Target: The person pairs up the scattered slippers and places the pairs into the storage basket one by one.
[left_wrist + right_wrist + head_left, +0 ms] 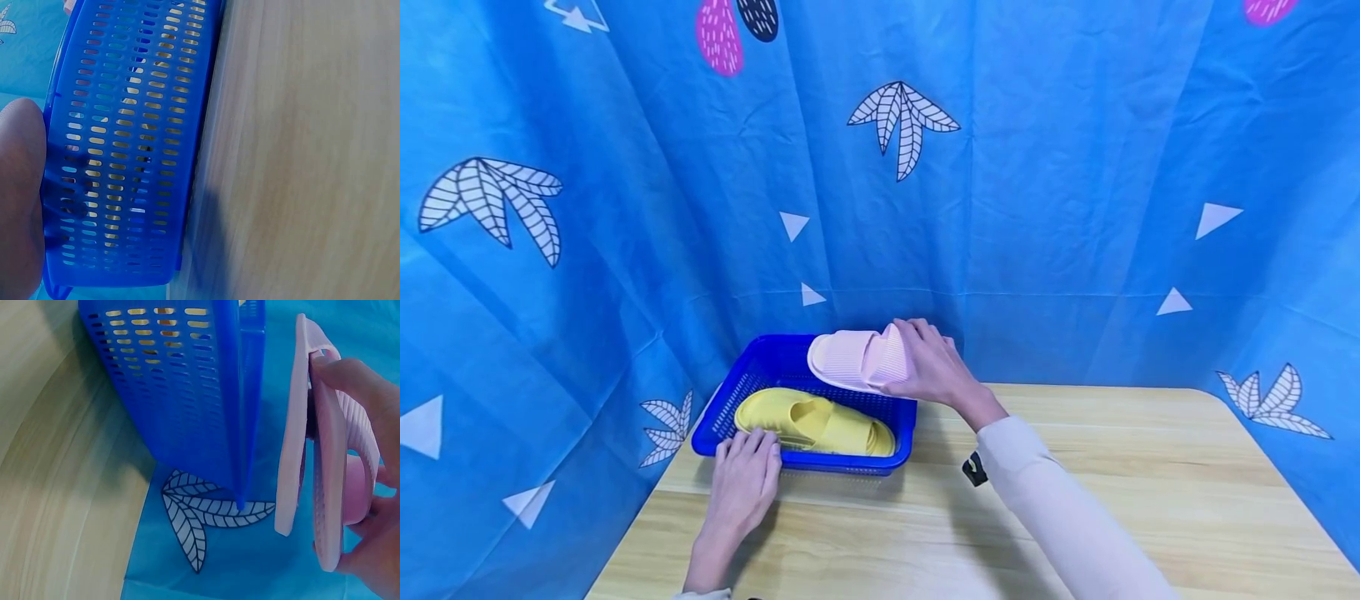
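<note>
My right hand [928, 362] grips a pair of pink slippers [847, 360] by one end, above the far right part of a blue plastic basket [901, 450]. In the right wrist view the two pink soles [329, 469] stand side by side, with the thumb at one edge and fingers round the other side. Yellow slippers [846, 429] lie inside the basket along its near side. My left hand [745, 475] holds the basket's near rim at the left, fingers bent over it. The left wrist view shows the perforated basket wall [125, 144] beside the hand.
The basket stands at the back left of a light wooden table [1075, 467]. A blue patterned curtain [1037, 208] hangs close behind and on both sides. A small black item [975, 469] shows beside the right sleeve [1060, 500].
</note>
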`<state>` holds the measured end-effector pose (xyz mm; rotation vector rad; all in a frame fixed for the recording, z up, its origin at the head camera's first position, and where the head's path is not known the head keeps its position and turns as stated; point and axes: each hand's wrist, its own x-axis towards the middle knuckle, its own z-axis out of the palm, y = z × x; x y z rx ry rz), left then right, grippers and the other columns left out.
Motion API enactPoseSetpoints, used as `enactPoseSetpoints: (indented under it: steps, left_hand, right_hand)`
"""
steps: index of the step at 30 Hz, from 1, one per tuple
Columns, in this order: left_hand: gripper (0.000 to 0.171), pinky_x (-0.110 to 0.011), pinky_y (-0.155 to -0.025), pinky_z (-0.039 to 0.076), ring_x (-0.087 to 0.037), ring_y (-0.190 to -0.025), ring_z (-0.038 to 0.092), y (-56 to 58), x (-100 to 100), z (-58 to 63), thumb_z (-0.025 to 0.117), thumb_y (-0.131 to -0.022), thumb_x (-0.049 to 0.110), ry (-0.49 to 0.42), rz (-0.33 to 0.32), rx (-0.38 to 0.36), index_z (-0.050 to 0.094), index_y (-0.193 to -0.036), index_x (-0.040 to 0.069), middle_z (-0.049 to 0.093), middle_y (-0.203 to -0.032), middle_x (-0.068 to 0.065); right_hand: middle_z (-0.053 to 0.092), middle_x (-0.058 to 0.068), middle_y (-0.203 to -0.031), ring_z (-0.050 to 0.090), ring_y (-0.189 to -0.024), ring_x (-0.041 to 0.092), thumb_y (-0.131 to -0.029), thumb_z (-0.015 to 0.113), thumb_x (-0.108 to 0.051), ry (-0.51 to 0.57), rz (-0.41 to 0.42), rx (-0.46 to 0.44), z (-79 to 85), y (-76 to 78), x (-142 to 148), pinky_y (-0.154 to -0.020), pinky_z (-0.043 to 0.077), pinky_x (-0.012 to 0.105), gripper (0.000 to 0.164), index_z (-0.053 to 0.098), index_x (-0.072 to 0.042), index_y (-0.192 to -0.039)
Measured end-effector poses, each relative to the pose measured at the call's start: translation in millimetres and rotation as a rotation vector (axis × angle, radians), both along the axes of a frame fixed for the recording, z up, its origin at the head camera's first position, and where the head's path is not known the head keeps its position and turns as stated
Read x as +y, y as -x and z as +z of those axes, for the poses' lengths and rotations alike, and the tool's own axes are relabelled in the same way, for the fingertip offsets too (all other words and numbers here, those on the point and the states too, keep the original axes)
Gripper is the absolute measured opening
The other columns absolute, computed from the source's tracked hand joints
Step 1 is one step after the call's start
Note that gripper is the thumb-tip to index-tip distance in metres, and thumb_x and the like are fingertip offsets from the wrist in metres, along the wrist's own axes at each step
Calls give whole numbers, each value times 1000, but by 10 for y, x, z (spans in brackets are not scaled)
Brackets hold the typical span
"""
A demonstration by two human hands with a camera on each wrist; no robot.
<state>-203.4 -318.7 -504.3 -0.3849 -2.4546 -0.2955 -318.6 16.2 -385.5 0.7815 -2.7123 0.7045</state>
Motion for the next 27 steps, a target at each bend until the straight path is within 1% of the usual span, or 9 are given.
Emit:
enactPoseSetpoints:
  steps: [4,10,17,23,27]
  left_hand:
    - [26,-57,-90,36,-37,-97,53,1,-1,2,41,-105,22,0,2,-2,64,-104,9,65,-103,-11]
    - [27,-57,-90,35,-37,-97,53,6,-3,7,41,-105,22,-4,-5,7,64,-106,8,66,-105,-12]
    - [28,-57,-90,36,-37,-97,53,9,-15,-23,41,-105,22,-13,-6,13,65,-107,7,66,-105,-12]
    - [27,-57,-90,36,-37,-97,53,13,-12,-26,41,-105,22,-7,-4,13,64,-105,8,65,-103,-12]
    - [28,-57,-90,35,-37,-97,53,17,3,-9,41,-105,22,-9,-4,7,65,-106,8,66,-104,-12]
  right_hand:
    - [46,14,-149,44,-131,32,-74,86,-58,-6,0,-16,-13,27,-60,-106,39,59,110,34,-10,-158]
    - [46,15,-149,45,-131,33,-74,85,-58,-29,-8,-30,-40,69,-134,-106,40,60,110,34,-9,-158]
    - [46,14,-152,44,-135,33,-74,84,-61,-41,-5,-68,-57,117,-245,-108,38,62,110,34,-10,-158]
    - [47,14,-150,44,-136,34,-75,84,-59,-52,3,-88,-43,137,-331,-112,37,59,107,36,-11,-157]
    - [47,14,-150,45,-135,34,-76,83,-61,-65,-7,-87,-41,163,-376,-114,35,56,106,36,-12,-158]
